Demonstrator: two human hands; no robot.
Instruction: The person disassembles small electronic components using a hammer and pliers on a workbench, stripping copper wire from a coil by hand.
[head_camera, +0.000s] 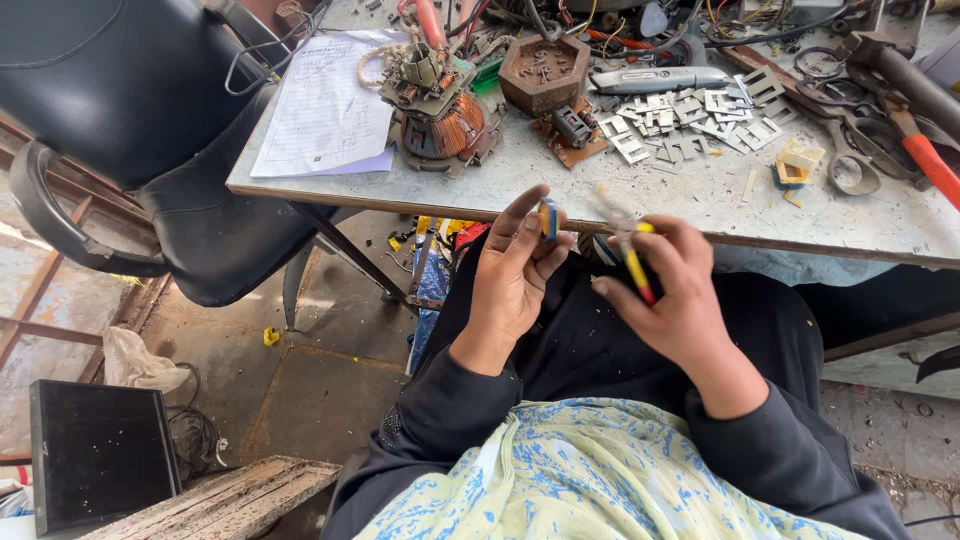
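Observation:
My left hand (512, 277) pinches a small blue and yellow part (548, 217) between thumb and fingertips, just below the table's front edge. My right hand (668, 290) grips a yellow and red handled tool (636, 268), its metal tip blurred and pointing up toward the small part. Both hands sit close together over my lap, in dark sleeves. On the table above stands a copper wound transformer coil (447, 118) and a heap of flat metal lamination pieces (690, 118).
A grey worktable (600, 190) carries a sheet of paper (325, 105), a hexagonal wooden tray (545, 70), a utility knife (655, 78), scissors (862, 150) and tangled wires. A black chair (150, 130) stands at left. A dark box (98, 452) sits on the floor.

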